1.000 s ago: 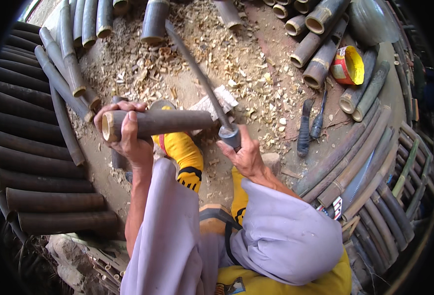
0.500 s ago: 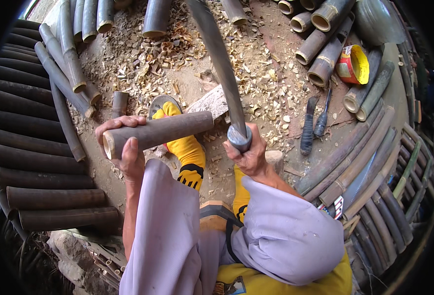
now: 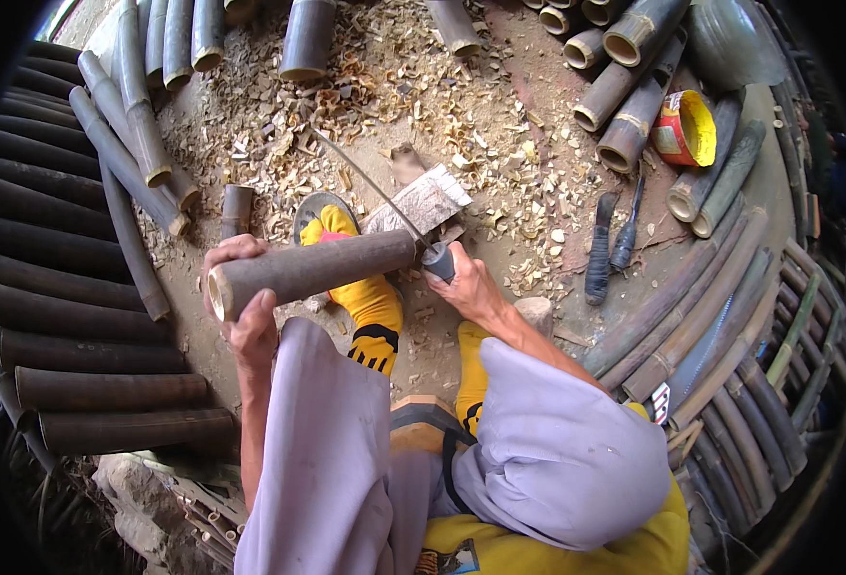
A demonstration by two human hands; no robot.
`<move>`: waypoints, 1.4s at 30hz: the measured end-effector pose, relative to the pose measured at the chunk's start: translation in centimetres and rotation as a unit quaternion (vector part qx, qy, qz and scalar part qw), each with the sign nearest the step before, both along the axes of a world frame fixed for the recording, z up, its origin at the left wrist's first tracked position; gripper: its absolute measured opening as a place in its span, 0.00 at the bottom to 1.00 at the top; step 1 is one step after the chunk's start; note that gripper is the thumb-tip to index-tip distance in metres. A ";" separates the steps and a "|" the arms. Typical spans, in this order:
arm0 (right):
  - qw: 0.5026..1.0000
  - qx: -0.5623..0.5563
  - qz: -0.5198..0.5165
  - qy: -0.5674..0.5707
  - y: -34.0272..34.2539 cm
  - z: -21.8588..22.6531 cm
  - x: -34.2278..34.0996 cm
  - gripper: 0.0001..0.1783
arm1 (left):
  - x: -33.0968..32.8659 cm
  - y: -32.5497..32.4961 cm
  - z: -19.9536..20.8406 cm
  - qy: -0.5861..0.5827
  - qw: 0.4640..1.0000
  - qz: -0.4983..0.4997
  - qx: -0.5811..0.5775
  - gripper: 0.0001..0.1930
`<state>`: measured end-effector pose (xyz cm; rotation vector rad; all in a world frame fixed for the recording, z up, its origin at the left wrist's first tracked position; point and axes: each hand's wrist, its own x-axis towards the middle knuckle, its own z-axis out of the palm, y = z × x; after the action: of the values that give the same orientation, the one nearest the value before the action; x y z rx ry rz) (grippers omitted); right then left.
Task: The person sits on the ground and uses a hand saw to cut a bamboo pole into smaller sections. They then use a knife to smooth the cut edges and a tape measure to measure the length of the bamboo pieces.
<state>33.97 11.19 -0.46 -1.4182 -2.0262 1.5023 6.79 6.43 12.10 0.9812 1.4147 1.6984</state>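
Observation:
My left hand (image 3: pixel 249 331) is wrapped round a dark bamboo tube (image 3: pixel 322 266) near its pale, hollow near-left end. The tube slants across in front of my knees, its far end slightly higher to the right. In my right hand (image 3: pixel 473 289) is the dark round handle of a machete (image 3: pixel 436 261). Its blade shows as a thin edge, running up and left past the tube's right end. Whether the blade touches the tube, I cannot tell. Beyond that end lies a pale, chipped wood block (image 3: pixel 433 201).
Bamboo tubes line the left (image 3: pixel 88 345), and more are piled at the upper right (image 3: pixel 624 134). A red and yellow container (image 3: pixel 684 127) stands there. Two dark-handled tools (image 3: pixel 599 249) lie at right, near a saw (image 3: pixel 701 350). Wood chips (image 3: pixel 385 96) cover the ground. My yellow-socked foot (image 3: pixel 365 305) is under the tube.
The machete has swung down from upright, its blade now edge-on and pointing up-left. My right hand has moved slightly left and down; the tube has shifted a little right and down.

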 end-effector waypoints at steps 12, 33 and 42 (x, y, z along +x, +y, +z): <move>0.954 0.197 -0.141 0.176 1.5 10.2 -0.7 0.15 | 3.0 3.1 0.1 -0.150 0.977 0.144 0.058 0.22; 0.997 -0.029 -0.072 -0.018 1.8 1.2 0.7 0.24 | 5.2 2.6 0.2 -0.057 0.990 0.031 0.129 0.24; 0.994 0.034 -0.074 0.067 1.1 3.7 0.3 0.21 | 3.9 1.2 -0.2 -0.036 0.996 -0.007 0.080 0.24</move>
<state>34.23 12.33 3.20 -1.3688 -1.8330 1.4132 10.70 7.63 11.91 1.0040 1.2378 1.8405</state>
